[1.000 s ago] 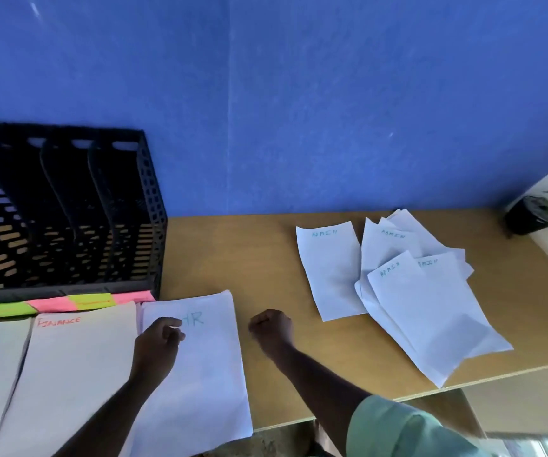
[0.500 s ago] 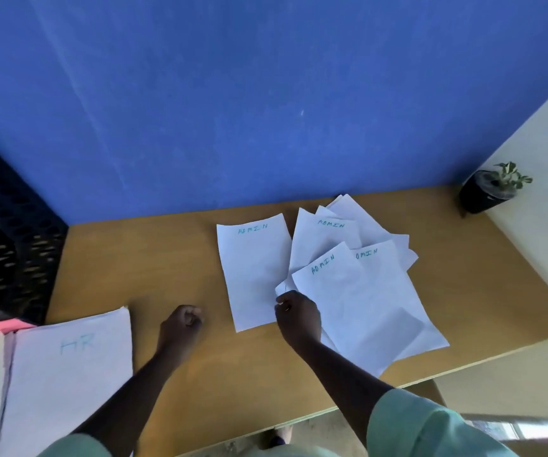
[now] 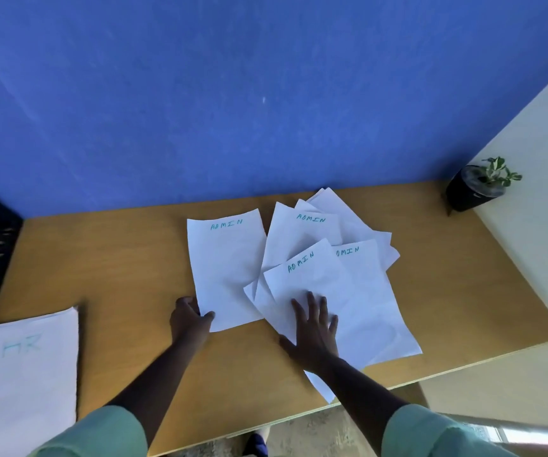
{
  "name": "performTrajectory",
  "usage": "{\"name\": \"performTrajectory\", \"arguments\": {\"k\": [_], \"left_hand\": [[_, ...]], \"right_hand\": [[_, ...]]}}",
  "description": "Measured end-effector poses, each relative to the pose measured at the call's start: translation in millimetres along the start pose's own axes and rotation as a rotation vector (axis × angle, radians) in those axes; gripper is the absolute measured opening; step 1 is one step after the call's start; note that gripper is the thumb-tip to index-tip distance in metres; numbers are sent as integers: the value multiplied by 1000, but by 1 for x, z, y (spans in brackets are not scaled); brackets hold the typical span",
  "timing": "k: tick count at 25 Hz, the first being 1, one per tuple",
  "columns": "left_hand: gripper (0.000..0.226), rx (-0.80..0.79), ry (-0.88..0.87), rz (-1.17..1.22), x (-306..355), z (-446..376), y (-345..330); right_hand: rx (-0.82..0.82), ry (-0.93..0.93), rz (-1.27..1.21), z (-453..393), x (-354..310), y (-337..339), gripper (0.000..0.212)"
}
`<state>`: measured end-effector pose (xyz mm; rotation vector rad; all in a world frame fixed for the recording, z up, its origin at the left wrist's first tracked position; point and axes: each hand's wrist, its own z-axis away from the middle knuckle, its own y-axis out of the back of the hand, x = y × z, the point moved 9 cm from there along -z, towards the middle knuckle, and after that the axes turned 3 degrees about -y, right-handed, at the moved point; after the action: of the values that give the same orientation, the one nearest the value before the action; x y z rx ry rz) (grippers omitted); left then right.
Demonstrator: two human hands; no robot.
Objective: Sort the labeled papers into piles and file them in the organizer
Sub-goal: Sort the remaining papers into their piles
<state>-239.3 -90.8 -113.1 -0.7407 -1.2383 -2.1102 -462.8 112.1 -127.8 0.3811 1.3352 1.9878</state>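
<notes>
Paper here is light and slippery (probably): right hand (image 3: 313,328) presses flat on the fanned ADMIN sheets (image 3: 338,285), left hand (image 3: 190,319) pinches the single sheet's (image 3: 226,268) lower corner.

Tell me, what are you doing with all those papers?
A person is sorting labeled papers on a wooden desk. The left hand grips the corner of a lone ADMIN sheet, thumb on top. The right hand presses flat, fingers spread, on the fanned ADMIN papers. An HR pile lies to the left.
</notes>
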Motion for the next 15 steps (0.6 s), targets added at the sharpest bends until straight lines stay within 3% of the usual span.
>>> {"name": "performTrajectory", "arguments": {"k": [5, 12, 15], "left_hand": [[51, -46, 29, -18, -1, 2, -3], [40, -127, 15, -145, -43, 22, 29], [33, -193, 5, -185, -50, 26, 33]], "right_hand": [[3, -87, -30, -23, 20, 23, 76], [66, -254, -146, -45, 44, 63, 73], [81, -259, -28, -39, 37, 58, 80]]}}
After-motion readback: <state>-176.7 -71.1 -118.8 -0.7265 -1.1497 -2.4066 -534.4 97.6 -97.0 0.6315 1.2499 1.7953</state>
